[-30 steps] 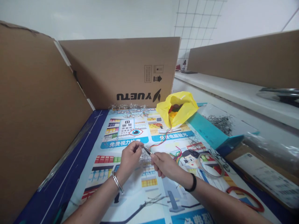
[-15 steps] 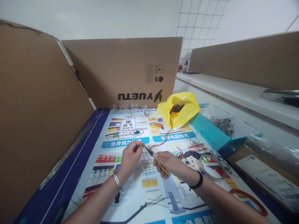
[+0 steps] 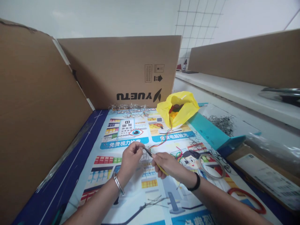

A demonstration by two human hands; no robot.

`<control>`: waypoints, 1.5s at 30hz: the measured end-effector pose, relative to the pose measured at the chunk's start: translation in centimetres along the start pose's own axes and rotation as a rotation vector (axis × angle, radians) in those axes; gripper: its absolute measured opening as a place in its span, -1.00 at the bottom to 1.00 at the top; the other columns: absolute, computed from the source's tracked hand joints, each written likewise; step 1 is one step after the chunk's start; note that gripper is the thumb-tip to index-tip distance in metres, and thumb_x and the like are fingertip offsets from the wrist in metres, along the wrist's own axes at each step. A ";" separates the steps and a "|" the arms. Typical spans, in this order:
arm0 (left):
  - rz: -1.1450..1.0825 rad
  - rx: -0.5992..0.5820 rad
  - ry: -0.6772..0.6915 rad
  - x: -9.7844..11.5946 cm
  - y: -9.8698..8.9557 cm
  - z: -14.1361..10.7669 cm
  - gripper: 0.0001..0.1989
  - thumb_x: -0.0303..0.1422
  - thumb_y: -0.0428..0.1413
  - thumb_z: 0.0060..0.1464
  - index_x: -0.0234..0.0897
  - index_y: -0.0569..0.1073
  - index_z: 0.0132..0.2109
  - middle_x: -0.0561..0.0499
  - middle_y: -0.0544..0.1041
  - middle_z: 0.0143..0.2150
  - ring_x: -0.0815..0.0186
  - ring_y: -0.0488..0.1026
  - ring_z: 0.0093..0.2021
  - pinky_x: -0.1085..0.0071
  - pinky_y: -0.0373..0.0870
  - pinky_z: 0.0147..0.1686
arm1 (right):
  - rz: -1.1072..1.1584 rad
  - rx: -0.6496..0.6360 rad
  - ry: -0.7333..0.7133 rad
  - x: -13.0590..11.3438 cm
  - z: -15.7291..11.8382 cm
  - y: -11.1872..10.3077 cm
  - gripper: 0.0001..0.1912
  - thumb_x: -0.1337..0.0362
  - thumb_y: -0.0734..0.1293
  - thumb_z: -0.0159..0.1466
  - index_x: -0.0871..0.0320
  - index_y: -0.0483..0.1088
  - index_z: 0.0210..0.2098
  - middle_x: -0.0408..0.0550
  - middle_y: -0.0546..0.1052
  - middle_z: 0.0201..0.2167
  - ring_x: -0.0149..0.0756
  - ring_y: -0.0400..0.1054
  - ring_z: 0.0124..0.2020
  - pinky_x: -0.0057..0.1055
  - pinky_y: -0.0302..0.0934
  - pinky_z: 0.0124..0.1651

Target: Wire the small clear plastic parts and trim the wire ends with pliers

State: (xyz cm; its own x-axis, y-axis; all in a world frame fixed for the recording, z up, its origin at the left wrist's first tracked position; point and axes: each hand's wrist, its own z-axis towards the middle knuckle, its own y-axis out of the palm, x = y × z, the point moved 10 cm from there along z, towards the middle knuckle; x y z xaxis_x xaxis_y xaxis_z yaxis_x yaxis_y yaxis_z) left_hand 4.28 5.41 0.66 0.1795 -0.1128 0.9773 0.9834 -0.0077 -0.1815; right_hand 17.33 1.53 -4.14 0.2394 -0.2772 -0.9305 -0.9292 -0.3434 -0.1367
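Observation:
My left hand [image 3: 131, 157], with a silver bangle at the wrist, is closed in a pinch at the middle of the poster. Thin dark wires [image 3: 145, 162] hang in a loose tangle below its fingertips. The exact piece inside the pinch is too small to see clearly. My right hand [image 3: 167, 164] wraps round pointed pliers [image 3: 148, 152] with dark jaws and a yellow handle. Their tip meets the left fingertips. Red and green cord [image 3: 162, 142] runs behind the hands from a yellow bag [image 3: 187, 114].
Cardboard panels [image 3: 112, 68] stand behind and at the left. Tangled wire [image 3: 131, 107] lies along the back edge. At the right are a teal box [image 3: 208, 129] with dark wire, a clear ring [image 3: 212, 167], a red ring [image 3: 247, 200] and a labelled carton [image 3: 264, 175]. Wire strands [image 3: 154, 201] lie in front.
The whole view has shifted slightly. Both hands keep almost the same pose, with the pliers' tip still at the left fingertips.

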 end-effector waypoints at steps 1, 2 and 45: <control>-0.008 0.004 0.000 0.0 0.0 0.0 -0.88 -0.42 0.02 -0.10 -0.26 0.41 -0.34 0.10 0.45 -0.43 0.41 0.34 -0.43 0.50 0.25 -0.38 | -0.003 0.005 -0.002 0.0 0.0 0.0 -0.48 -0.16 0.11 0.15 0.21 0.29 -0.46 -0.19 0.32 -0.67 -0.49 0.25 -0.72 -0.58 0.12 -0.70; -0.015 0.009 0.000 0.0 0.0 -0.1 -0.89 -0.42 0.02 -0.10 -0.26 0.41 -0.35 0.10 0.44 -0.43 0.41 0.33 -0.44 0.50 0.25 -0.38 | -0.008 0.010 -0.004 0.1 0.0 0.0 -0.48 -0.16 0.11 0.15 0.21 0.29 -0.46 -0.19 0.32 -0.67 -0.49 0.25 -0.72 -0.58 0.12 -0.70; -0.081 0.010 0.027 0.2 -0.7 0.8 -0.91 -0.41 0.10 -0.18 -0.30 0.43 -0.40 0.07 0.46 -0.49 0.41 0.36 -0.46 0.50 0.27 -0.42 | 0.063 -0.058 -0.053 -0.6 -0.2 0.7 -0.53 -0.10 0.08 0.21 0.19 0.26 -0.47 -0.26 0.26 -0.71 -0.53 0.13 -0.77 -0.59 -0.02 -0.74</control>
State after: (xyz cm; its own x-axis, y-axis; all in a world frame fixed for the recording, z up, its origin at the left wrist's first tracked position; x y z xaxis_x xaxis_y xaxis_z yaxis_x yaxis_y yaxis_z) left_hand 3.70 6.22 1.08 0.0984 -0.1394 0.9853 0.9949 -0.0075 -0.1004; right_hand 16.55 1.26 -3.63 0.1645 -0.2527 -0.9535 -0.9236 -0.3788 -0.0589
